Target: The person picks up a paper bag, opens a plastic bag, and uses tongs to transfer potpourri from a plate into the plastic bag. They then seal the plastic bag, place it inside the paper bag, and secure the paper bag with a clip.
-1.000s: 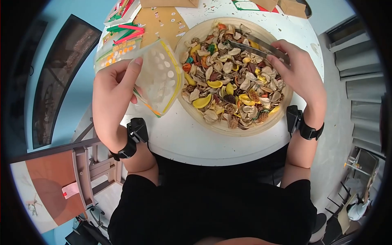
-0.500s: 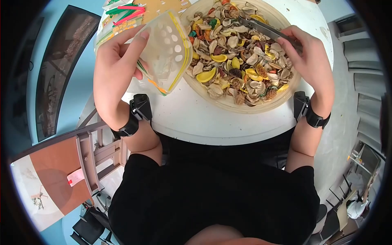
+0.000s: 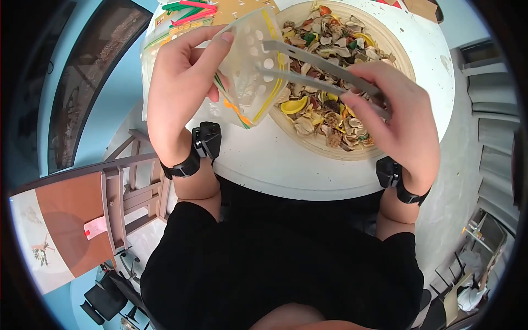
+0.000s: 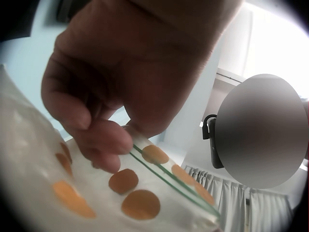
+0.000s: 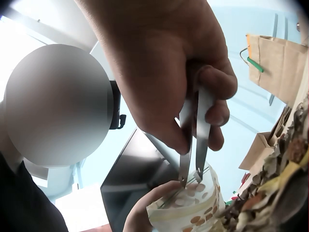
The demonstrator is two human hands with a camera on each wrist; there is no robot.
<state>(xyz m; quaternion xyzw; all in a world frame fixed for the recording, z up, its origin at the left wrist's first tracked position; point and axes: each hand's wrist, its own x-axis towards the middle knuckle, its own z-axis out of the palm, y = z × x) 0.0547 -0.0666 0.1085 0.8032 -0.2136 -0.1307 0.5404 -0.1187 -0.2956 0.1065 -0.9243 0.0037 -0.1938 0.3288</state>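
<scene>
One bag [image 3: 240,82], parted tongs [image 3: 324,65], crossing yellow edge [image 3: 273,27]

Way through in front, barrier across the middle
A hand could pass between the left wrist camera [image 3: 207,141] and right wrist camera [image 3: 388,171], over the near strip of tabletop [image 3: 291,179]. Farther up, the tongs [image 3: 316,59] span from the right hand [image 3: 401,113] to the bag [image 3: 247,82], blocking the straight way between hands above the tray [image 3: 330,154].
</scene>
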